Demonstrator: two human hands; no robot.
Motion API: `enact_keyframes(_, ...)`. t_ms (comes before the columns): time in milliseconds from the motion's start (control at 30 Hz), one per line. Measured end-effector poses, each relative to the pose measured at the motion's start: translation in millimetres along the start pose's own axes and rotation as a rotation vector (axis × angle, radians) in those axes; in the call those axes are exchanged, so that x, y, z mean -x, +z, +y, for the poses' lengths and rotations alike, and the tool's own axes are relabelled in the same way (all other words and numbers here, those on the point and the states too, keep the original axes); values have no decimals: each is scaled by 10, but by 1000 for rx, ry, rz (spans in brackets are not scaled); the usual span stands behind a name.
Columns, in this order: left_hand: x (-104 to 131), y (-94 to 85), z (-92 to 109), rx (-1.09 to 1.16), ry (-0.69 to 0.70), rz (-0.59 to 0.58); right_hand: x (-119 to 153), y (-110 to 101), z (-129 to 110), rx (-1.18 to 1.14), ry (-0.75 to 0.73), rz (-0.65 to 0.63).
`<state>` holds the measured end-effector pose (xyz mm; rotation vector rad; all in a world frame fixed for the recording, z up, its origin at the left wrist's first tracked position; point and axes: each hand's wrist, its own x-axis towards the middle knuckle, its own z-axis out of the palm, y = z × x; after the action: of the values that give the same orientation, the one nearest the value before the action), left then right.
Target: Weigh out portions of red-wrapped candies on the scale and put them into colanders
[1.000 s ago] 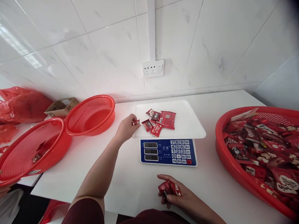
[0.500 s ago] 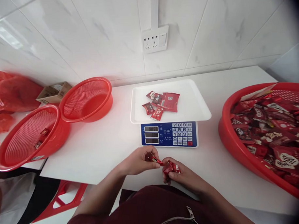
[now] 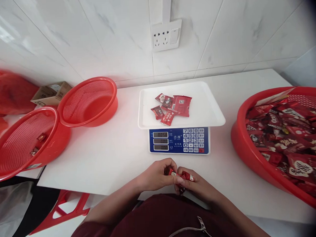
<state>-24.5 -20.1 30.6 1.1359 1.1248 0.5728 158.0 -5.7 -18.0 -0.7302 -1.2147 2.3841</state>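
My left hand (image 3: 161,174) and my right hand (image 3: 193,185) meet in front of the body, close to the table edge. Each is closed on small red snack packets (image 3: 187,176), and the fingers hide most of them. Just beyond the hands stands a digital scale (image 3: 179,142) with a blue keypad and a display that seems to read 0.058. On its white tray (image 3: 207,111) lie several red packets (image 3: 182,105) of different sizes, bunched left of the middle.
A big red basket (image 3: 237,129) full of red packets stands at the right. To the left are an empty red basket (image 3: 88,103) and another red basket (image 3: 55,136) with a few packets. Behind them are a cardboard box (image 3: 52,94) and red bags (image 3: 13,92). A wall socket (image 3: 167,35) is above.
My left hand has moved right and now touches my right hand, bringing the packets together. The packets on the scale tray lie as before. The view has shifted slightly.
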Motion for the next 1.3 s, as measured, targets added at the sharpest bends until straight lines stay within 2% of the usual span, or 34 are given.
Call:
enact_keyframes(100,1,-23,14,-66,20,-26,11,-22,35,-37,1,-3)
enact_keyframes(200,-2,-37,29,13,2,-73,16,-38,63,-51,-2,2)
enact_keyframes(367,27,11,-6,110,-32,-52,15,-32,91,-89,7,14)
enact_keyframes(467,47,-44,17,-93,42,-14,3,-19,92,-62,15,-8)
enact_keyframes(533,50,-219,103,-366,158,147,-3,-3,80,-66,26,5)
enact_keyframes(567,52,-361,167,-510,222,287,-4,9,69,-76,35,26)
enact_keyframes(667,80,-960,373,-895,332,844,0,52,28,-121,52,77)
enact_keyframes(733,116,-1392,459,-1122,207,1131,6,77,6,-152,50,80)
enact_keyframes(767,135,-1577,477,-1180,87,1203,9,86,-1,-163,48,82)
enact_keyframes(800,152,-1727,481,-1198,-35,1222,11,93,-4,-169,47,86)
enact_keyframes(867,175,-1901,464,-1202,-187,1179,12,98,-4,-174,48,92)
enact_keyframes(933,184,-1915,444,-1196,-216,1120,7,98,1,-179,48,87)
enact_keyframes(1033,180,-1739,469,-1200,-155,1039,-6,93,5,-187,38,71)
enact_keyframes(1167,143,-1427,606,-1124,-76,831,-16,87,6,-192,40,58)
enact_keyframes(1300,-22,-1191,777,-1168,68,680,-17,85,14,-212,38,63)
